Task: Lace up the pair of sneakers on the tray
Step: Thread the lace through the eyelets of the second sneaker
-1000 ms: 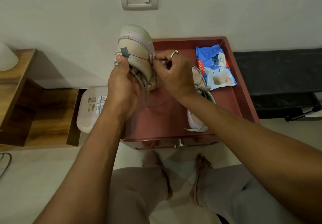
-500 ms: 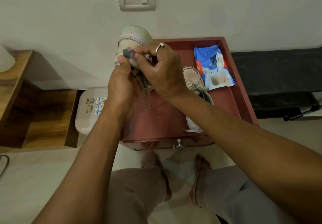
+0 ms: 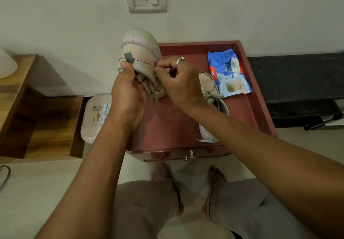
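Gripping raised sneaker (image 3: 139,52) with left hand (image 3: 128,97), pinching lace end (image 3: 168,69) with right hand (image 3: 178,84); other sneaker (image 3: 214,97) lying beneath right wrist.

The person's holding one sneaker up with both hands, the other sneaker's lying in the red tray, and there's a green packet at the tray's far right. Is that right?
The packet is blue and white, not green; the head view shows it. The rest holds: left hand and right hand hold the raised sneaker, the other sneaker lies in the red tray.
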Available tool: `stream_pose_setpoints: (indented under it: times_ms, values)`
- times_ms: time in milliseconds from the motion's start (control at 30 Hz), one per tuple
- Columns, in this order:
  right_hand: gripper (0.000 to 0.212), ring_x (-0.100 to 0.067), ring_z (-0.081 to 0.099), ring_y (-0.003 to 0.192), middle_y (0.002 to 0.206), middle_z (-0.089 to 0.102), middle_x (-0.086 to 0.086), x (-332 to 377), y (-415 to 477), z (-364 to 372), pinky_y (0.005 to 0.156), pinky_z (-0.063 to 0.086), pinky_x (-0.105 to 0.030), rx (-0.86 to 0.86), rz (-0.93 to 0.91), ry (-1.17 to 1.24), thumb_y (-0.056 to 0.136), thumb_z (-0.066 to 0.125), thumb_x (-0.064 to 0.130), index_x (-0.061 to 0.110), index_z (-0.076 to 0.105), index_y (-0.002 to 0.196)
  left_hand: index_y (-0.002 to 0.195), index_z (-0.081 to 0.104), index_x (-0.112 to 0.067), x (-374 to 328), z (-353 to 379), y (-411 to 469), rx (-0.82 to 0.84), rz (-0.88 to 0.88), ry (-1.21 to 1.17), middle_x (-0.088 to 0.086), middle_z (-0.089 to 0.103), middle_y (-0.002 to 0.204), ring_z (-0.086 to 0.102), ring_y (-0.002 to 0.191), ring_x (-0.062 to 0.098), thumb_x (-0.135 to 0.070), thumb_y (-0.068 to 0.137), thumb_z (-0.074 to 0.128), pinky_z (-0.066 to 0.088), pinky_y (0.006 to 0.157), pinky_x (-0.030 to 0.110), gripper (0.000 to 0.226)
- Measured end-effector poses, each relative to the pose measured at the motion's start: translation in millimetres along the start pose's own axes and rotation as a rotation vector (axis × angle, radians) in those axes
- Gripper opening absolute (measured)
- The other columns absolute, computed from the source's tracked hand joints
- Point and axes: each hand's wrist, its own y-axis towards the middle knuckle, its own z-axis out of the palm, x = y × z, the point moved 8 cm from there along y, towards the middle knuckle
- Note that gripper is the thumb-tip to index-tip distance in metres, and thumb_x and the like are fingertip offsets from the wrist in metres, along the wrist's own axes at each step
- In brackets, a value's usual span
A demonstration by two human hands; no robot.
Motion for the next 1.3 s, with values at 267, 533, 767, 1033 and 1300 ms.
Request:
stream_pose_setpoints:
  times_ms: [267, 533, 767, 1033, 1300]
  values:
    - [0.010, -0.013, 0.069, 0.084, 0.090, 0.075, -0.001, -5, -4, 2, 0.075, 0.056, -0.037, -0.015, -0.005, -0.060, 0.087, 0.073, 0.014, 0.010, 0.078, 0.094, 0.120, 0.060, -0.010, -5, -10, -2, -0.124, 0.021, 0.116, 0.015, 0.070, 0.116, 0.067, 0.110, 0.024, -0.044, 0.106, 0.022, 0.055, 0.090, 0.039, 0.054]
    - [0.023, -0.014, 0.067, 0.085, 0.093, 0.074, -0.003, -12, -3, 13, 0.076, 0.054, -0.032, 0.104, -0.022, -0.105, 0.093, 0.068, 0.024, 0.014, 0.077, 0.111, 0.099, 0.068, -0.011, -12, -2, -1, -0.110, 0.185, 1.101, 0.007, 0.072, 0.089, 0.069, 0.085, 0.021, -0.055, 0.097, 0.041, 0.055, 0.080, 0.051, 0.051]
    - [0.021, -0.014, 0.068, 0.089, 0.096, 0.074, -0.002, -13, 2, 8, 0.079, 0.054, -0.032, 0.057, -0.011, -0.117, 0.089, 0.070, 0.013, 0.013, 0.078, 0.108, 0.071, 0.066, -0.004, -12, -20, -1, -0.172, 0.059, 0.604, 0.005, 0.068, 0.072, 0.064, 0.072, 0.018, -0.013, 0.090, 0.046, 0.055, 0.073, 0.033, 0.029]
    - [0.019, -0.005, 0.066, 0.091, 0.100, 0.076, 0.004, -14, -1, 13, 0.080, 0.048, -0.012, 0.175, 0.058, -0.169, 0.089, 0.070, 0.014, 0.017, 0.079, 0.105, 0.086, 0.054, -0.008, 4, -36, -4, -0.301, -0.135, 0.283, 0.009, 0.054, 0.077, 0.052, 0.069, 0.024, -0.015, 0.077, 0.047, 0.047, 0.070, 0.039, 0.013]
    - [0.019, -0.009, 0.069, 0.097, 0.107, 0.076, 0.000, 12, -15, 34, 0.086, 0.055, -0.028, 0.271, -0.052, -0.065, 0.091, 0.070, 0.014, 0.013, 0.077, 0.107, 0.101, 0.065, -0.006, 5, -30, -7, -0.262, -0.135, 0.259, 0.011, 0.069, 0.094, 0.068, 0.085, 0.022, -0.008, 0.089, 0.037, 0.057, 0.071, 0.029, 0.031]
